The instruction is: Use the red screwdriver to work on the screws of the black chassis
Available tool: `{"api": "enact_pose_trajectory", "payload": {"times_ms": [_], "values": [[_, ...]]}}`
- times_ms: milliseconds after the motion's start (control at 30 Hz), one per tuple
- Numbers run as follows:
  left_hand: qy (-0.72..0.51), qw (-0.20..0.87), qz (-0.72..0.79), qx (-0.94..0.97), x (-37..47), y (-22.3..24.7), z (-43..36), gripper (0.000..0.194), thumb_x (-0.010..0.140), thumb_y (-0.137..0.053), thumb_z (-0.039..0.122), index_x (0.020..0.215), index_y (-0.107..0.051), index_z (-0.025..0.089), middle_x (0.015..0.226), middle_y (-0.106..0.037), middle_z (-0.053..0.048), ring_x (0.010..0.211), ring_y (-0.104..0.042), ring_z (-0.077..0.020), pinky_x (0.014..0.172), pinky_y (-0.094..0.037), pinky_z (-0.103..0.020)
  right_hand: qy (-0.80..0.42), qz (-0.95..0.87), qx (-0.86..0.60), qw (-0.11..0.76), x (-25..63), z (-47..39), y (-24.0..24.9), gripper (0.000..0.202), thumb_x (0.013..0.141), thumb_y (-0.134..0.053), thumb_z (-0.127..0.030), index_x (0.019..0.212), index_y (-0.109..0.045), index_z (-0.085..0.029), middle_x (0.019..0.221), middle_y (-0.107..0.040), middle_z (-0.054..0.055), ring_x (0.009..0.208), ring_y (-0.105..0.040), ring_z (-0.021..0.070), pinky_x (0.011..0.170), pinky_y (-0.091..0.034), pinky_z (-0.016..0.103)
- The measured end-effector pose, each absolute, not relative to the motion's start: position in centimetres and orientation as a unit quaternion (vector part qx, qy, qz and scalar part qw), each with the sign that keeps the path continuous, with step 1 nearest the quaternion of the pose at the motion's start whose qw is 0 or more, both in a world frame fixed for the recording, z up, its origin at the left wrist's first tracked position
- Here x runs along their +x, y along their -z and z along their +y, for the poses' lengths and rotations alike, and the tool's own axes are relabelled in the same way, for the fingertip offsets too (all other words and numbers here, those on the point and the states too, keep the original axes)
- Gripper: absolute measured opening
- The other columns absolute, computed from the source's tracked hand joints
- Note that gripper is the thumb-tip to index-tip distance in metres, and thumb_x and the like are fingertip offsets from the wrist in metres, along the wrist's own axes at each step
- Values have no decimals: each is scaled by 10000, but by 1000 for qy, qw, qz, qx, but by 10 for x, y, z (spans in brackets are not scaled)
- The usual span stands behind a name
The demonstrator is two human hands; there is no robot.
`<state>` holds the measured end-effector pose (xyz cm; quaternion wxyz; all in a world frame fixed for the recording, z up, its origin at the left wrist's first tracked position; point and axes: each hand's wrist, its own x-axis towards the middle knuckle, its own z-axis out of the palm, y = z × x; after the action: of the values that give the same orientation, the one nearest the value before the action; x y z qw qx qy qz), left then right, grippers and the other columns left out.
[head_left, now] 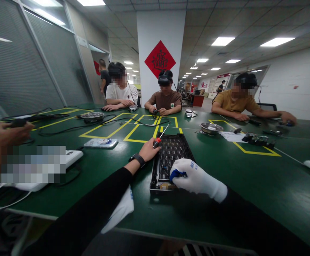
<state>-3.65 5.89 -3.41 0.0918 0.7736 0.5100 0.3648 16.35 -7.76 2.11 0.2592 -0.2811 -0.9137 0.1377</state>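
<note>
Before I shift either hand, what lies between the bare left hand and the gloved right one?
The head view shows part of the black case and its rows of small parts between left hand and right hand.

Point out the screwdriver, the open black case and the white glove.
Screwdriver (157,141): head view, on its red-and-black handle.
Open black case (155,173): head view, on its left rim.
White glove (194,175): head view, on its back side.

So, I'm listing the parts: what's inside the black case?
In the black case are rows of small, indistinct pieces and, at the near end, a yellowish patch. The gloved right hand covers whatever lies beneath it.
</note>
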Motion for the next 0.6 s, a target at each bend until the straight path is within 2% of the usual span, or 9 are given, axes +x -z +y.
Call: {"api": "enact_pose_trajectory", "payload": {"times_ms": [133, 400, 600], "values": [[-368, 89, 505, 776, -37, 35, 61, 170, 739, -557, 302, 801, -450, 185, 739, -552, -2, 682, -533, -151, 610, -378, -242, -158, -908, -281, 268, 164, -78, -22, 111, 727, -543, -111, 627, -571, -150, 663, -587, -6, 646, -539, 96, 672, -421, 222], [-365, 95, 507, 775, -36, 34, 60, 165, 741, -555, 300, 807, -455, 187, 743, -553, -1, 684, -532, -148, 617, -379, -239, -100, -915, -293, 259, 164, -77, -20, 53, 709, -567, -150, 668, -600, -158, 702, -595, 11, 688, -534, 121, 710, -412, 261], [-362, 96, 507, 777, -37, 34, 59, 166, 744, -548, 306, 799, -444, 190, 730, -544, 3, 672, -526, -147, 600, -371, -237, -144, -916, -268, 261, 165, -77, -22, 57, 711, -557, -125, 685, -601, -151, 713, -603, 8, 684, -539, 106, 689, -420, 233]]}}
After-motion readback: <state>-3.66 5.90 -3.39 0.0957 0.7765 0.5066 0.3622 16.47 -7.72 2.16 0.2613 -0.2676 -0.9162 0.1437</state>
